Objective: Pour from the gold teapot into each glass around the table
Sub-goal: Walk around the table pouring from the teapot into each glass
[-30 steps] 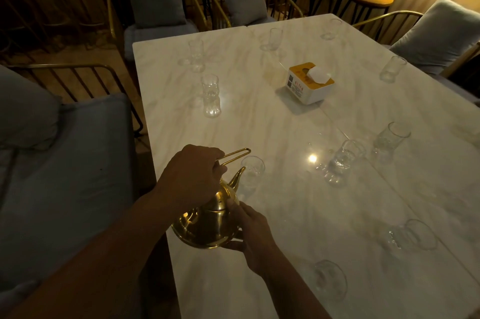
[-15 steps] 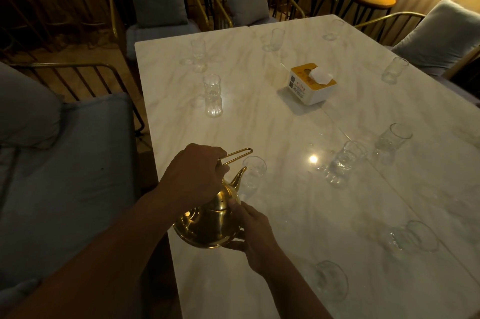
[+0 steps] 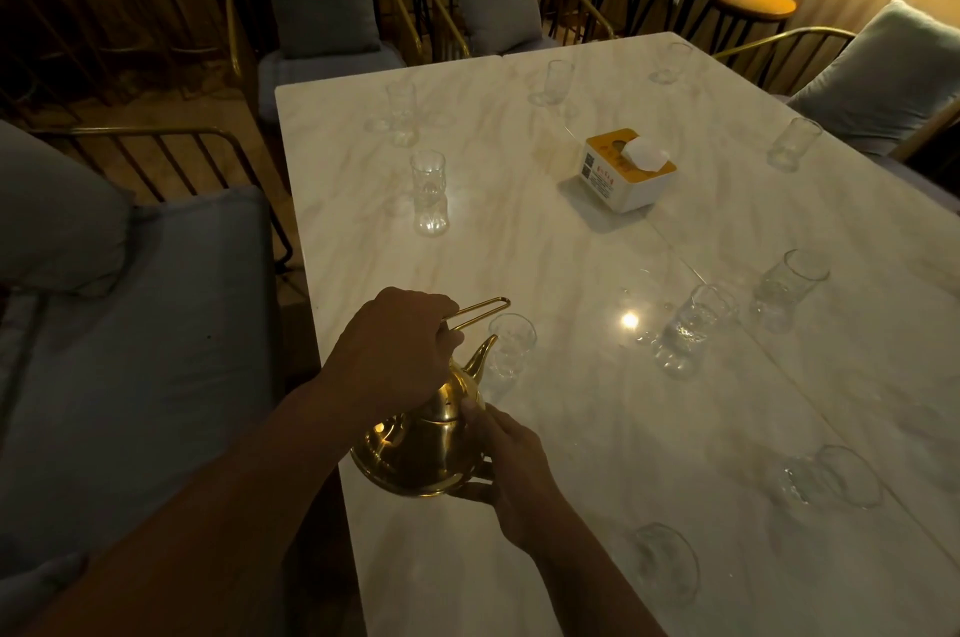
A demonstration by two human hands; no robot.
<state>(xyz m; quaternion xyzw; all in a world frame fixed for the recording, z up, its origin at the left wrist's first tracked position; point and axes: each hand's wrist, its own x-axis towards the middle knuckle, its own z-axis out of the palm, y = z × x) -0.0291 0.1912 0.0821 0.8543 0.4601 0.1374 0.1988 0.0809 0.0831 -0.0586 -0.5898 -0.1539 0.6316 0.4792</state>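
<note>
The gold teapot (image 3: 423, 454) hangs tilted over the table's near left edge, its spout almost touching the rim of a clear glass (image 3: 509, 348). My left hand (image 3: 400, 345) grips the wire handle on top. My right hand (image 3: 511, 465) steadies the pot's lid and lower side. Several more clear glasses stand around the marble table (image 3: 571, 428): one to the left (image 3: 430, 192), two at mid right (image 3: 688, 337) (image 3: 787, 288), two near the front edge (image 3: 662, 561) (image 3: 831, 478), others along the far side.
A white and yellow tissue box (image 3: 626, 169) sits past the table's middle. Grey cushioned chairs with gold frames (image 3: 317, 13) ring the table, a grey sofa seat (image 3: 130, 350) lies to my left, and orange bar stools (image 3: 753, 2) line the back.
The teapot and both hands have barely shifted; the spout stays by the same glass. The view has drifted slightly.
</note>
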